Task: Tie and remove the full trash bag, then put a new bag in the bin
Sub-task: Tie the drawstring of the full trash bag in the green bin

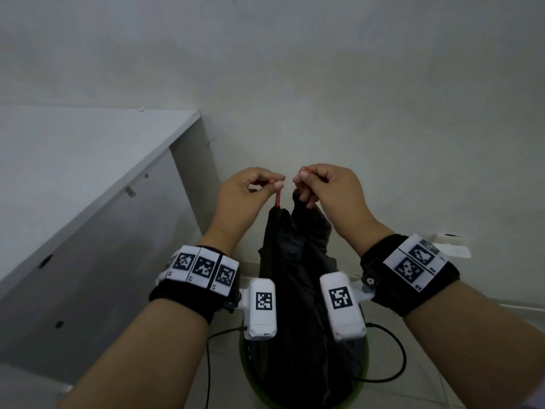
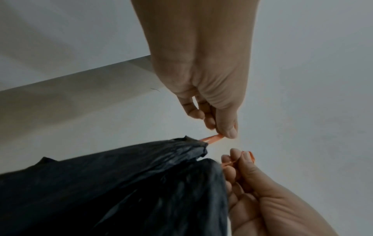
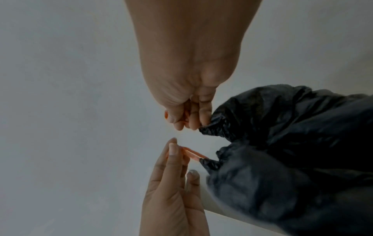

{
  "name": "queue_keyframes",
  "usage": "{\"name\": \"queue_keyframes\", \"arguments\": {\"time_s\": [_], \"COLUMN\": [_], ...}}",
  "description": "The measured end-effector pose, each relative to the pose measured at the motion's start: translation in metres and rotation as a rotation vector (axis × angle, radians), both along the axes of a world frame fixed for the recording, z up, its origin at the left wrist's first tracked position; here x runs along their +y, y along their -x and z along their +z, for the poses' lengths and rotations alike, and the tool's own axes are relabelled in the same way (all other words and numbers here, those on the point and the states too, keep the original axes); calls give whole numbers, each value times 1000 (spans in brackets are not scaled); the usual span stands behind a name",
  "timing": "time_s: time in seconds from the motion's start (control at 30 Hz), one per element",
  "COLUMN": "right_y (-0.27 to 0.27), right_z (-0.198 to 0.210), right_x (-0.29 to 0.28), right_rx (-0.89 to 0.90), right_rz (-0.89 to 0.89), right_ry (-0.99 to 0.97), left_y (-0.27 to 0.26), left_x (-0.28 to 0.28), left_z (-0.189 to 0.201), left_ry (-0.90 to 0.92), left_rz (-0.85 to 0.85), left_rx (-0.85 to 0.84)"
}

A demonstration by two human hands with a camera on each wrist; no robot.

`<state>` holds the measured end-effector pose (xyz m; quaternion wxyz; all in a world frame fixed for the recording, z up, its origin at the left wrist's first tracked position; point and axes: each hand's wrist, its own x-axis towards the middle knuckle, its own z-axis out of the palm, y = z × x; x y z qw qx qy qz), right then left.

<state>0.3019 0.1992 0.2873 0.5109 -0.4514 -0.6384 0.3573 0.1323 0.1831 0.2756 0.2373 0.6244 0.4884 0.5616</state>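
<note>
Overhead, the white wall (image 1: 324, 84) filled most of the head view, with a grey cabinet (image 1: 88, 216) slanting away at nine o'clock. At six o'clock stood the green bin (image 1: 365, 368), only parts of its rim showing, and the black trash bag (image 1: 295, 261) rose out of it towards twelve o'clock, its top gathered into two bunched peaks. Both forearms reached in from the bottom corners, each wearing a black wrist band (image 1: 194, 287) with square printed markers and a white camera block. A thin black cable (image 1: 395, 370) looped across the tiled floor (image 1: 442, 364) at five o'clock. The left hand (image 1: 244, 199) had its grip narrowed to a thumb-and-forefinger pinch on the left orange drawstring (image 1: 277, 199), which ran taut down into the bag's left peak. The right hand (image 1: 333, 190), just beside it at one o'clock, had its grip curled around the right orange drawstring (image 1: 303, 170), with the lower fingers touching the bag's right peak.
</note>
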Motion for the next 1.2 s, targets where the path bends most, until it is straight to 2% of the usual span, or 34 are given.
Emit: {"name": "queue_keyframes", "arguments": {"time_s": [0.13,0.27,0.5,0.63,0.73,0.87,0.97,1.1,1.17,1.2], "right_y": [2,2,8,8,7,9,7,1,2,4], "right_z": [26,45,54,69,78,77,82,93,87,82], "right_x": [-4,-5,-14,-18,-17,-18,-12,-1,1,1], "right_rx": [215,239,166,119,148,140,237,430,426,359], "right_rz": [31,135,361,335,298,256,220,186,246,274], "right_ry": [-58,-76,78,50,24,59,6,-42,39,96], "left_y": [-4,-7,-12,-12,-12,-19,-22,-22,-22,-23], "left_x": [1,3,-2,-3,-5,-15,-21,-23,-21,-21], "left_z": [26,51,78,88,80,56,35,14,13,14], "left_ry": [-91,-150,-111,-115,21,226,306,321,323,328], "left_rz": [16,14,-137,-187,-337,-531,-496,-423,-405,-407], "left_rx": [-167,-283,-153,-114,-145,67,139,98,91,76]}}
